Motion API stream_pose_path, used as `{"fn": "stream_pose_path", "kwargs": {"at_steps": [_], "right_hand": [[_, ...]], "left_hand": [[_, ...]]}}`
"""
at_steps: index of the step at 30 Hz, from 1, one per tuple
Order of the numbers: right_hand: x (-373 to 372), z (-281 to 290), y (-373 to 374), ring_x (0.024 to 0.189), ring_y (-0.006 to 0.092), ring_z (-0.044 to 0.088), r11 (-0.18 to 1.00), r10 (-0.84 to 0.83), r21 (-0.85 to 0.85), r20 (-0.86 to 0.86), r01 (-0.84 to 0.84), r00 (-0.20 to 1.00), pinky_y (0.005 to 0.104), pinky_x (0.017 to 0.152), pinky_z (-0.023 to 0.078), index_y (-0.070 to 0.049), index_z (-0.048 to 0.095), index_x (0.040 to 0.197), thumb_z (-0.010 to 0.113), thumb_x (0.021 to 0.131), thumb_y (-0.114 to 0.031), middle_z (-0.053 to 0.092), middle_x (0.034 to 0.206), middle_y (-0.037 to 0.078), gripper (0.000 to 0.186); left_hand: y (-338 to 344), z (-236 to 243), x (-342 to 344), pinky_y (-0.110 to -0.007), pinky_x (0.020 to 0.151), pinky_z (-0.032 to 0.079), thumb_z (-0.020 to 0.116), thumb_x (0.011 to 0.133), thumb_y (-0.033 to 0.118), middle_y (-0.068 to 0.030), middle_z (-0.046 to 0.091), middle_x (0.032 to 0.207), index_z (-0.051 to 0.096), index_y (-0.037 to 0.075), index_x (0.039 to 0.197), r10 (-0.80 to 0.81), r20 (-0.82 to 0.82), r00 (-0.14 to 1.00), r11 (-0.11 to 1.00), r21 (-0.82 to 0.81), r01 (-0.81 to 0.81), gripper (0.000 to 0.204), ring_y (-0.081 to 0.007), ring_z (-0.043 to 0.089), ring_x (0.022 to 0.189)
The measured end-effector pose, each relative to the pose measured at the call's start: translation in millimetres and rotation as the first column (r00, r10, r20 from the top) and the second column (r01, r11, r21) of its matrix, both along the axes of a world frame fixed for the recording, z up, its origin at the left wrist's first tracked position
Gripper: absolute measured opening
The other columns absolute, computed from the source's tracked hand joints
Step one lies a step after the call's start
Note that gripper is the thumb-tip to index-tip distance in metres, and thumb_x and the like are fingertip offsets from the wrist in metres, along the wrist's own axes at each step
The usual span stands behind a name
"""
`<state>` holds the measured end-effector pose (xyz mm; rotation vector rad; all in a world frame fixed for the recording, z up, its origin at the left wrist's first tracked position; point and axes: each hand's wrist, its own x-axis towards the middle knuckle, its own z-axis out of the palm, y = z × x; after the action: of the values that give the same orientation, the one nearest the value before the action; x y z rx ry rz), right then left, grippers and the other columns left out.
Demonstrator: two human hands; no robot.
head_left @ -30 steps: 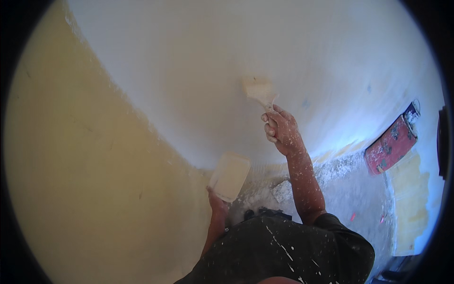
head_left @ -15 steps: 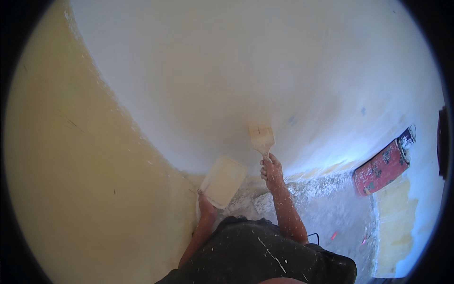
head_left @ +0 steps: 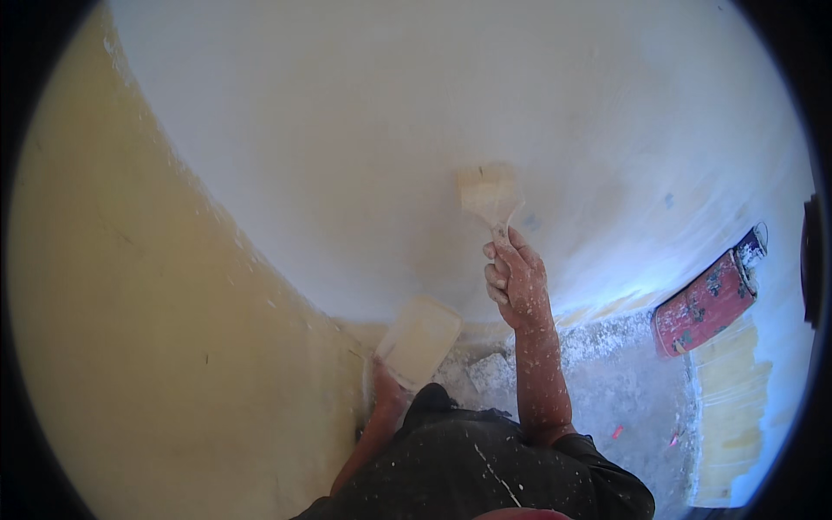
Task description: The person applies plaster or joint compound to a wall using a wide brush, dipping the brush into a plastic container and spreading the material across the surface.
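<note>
In my right hand [head_left: 523,282], speckled with white paint, is the handle of a wide paintbrush [head_left: 487,195]. Its bristles point up and lie against the white-coated wall [head_left: 364,147]. My fingers are wrapped round the handle. Lower and to the left, my left hand [head_left: 388,388] grips one edge of a pale rectangular tray [head_left: 421,342], tilted near the foot of the wall. Its fingers are partly hidden at the tray's edge. What the tray contains is hard to make out.
A yellowish wall [head_left: 156,347] meets the white one on my left. At the right stands a worn red drum [head_left: 706,305] with a small dark can [head_left: 750,246] on it. The grey floor [head_left: 607,390] is splattered white, with small red scraps.
My right hand has moved up the wall with the paintbrush. The tray and my left hand have shifted slightly right and down in the picture.
</note>
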<state>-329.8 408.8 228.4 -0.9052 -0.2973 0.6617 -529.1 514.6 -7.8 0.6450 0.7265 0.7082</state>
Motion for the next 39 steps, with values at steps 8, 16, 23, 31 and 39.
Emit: {"fn": "stream_pose_path", "kwargs": {"at_steps": [8,16,23,31,39], "right_hand": [[19.8,-108.3,29.5,0.044,0.0023,0.032,0.999,-0.004,-0.053,-0.095,-0.001,0.995,0.0172,0.035,0.024,-0.012,0.046,0.117,0.052,0.093,-0.021,0.045,0.072,-0.003,0.027],[4.6,-215.1,4.8,0.045,0.0053,0.036,0.995,0.071,-0.026,-0.460,-0.093,0.885,0.0187,0.034,0.025,-0.010,0.047,0.094,0.053,0.088,-0.016,0.049,0.072,0.000,0.010],[29.3,-101.6,19.2,0.048,0.0052,0.039,0.998,0.067,0.002,-0.218,-0.068,0.974,0.0183,0.033,0.027,-0.002,0.045,0.098,0.047,0.089,-0.010,0.049,0.077,0.004,0.012],[6.6,-9.9,-8.3,0.047,0.0021,0.032,0.995,0.037,0.092,0.038,-0.040,0.999,0.0163,0.034,0.025,-0.006,0.040,0.123,0.049,0.093,-0.016,0.046,0.077,-0.002,0.033],[21.8,-174.3,11.1,0.046,0.0040,0.034,0.987,0.098,-0.096,-0.286,-0.130,0.953,0.0176,0.035,0.024,-0.018,0.045,0.111,0.051,0.092,-0.019,0.045,0.072,-0.003,0.021]], "left_hand": [[19.3,-32.8,-13.7,-0.044,0.103,0.035,0.022,0.098,0.047,-0.0161,0.042,0.136,0.034,0.003,0.135,0.041,0.056,0.998,0.999,-0.021,-0.040,0.059,-0.0318,0.042,0.124],[32.4,-13.0,-28.0,-0.042,0.102,0.037,0.027,0.098,0.044,-0.0163,0.043,0.135,0.034,0.001,0.135,0.060,0.076,0.995,0.997,-0.058,-0.056,0.057,-0.0291,0.045,0.122],[26.8,-20.2,-33.5,-0.043,0.101,0.039,0.028,0.098,0.046,-0.0150,0.043,0.134,0.034,0.004,0.135,0.098,-0.055,0.994,0.992,-0.073,-0.102,0.056,-0.0285,0.046,0.122],[15.0,-16.2,-31.1,-0.046,0.104,0.034,0.021,0.097,0.051,-0.0146,0.039,0.137,0.031,0.006,0.137,0.049,-0.065,0.997,0.999,0.015,-0.049,0.061,-0.0316,0.039,0.127],[1.9,-24.1,-22.7,-0.044,0.105,0.033,0.022,0.097,0.049,-0.0151,0.039,0.138,0.031,0.003,0.137,0.051,0.024,0.998,0.998,-0.033,-0.050,0.061,-0.0307,0.039,0.126]]}}
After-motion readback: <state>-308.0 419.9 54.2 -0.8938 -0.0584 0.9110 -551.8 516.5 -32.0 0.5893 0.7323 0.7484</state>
